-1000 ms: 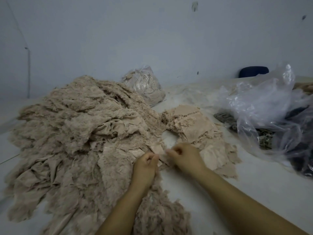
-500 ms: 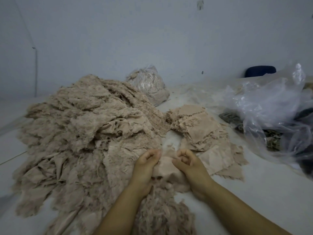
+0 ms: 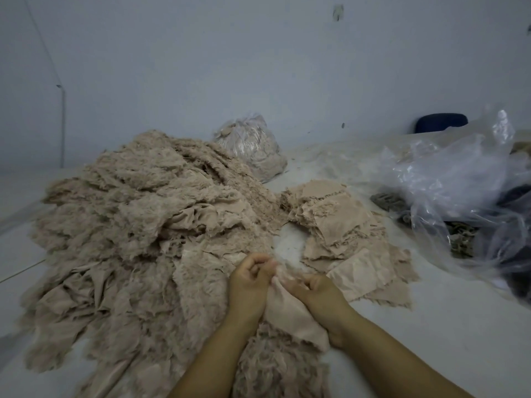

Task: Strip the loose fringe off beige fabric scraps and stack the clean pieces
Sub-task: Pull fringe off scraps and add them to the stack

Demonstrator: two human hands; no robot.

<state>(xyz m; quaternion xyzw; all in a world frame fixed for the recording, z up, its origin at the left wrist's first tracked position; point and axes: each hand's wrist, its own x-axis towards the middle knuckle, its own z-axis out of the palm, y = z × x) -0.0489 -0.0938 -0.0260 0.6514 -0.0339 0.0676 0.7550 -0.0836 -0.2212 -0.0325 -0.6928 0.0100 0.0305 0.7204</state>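
Head view, left to right: one large heap of fringed scraps (image 3: 138, 239) fills the left and centre of the frame, too tangled to count. At lower centre the left hand (image 3: 248, 285) curls its fingers, pinching the fuzzy top edge of one beige scrap (image 3: 290, 308); the right hand (image 3: 319, 294) grips the same piece just beside it. The cloth looks thin, limp and very light, its fringe likely to tear free easily, so pinching close to the edge suits it. Right of centre lies one stack of clean pieces (image 3: 342, 222). Two plastic bags show: a small stuffed bag (image 3: 253, 147) at upper centre, a big clear bag (image 3: 459, 179) at right.
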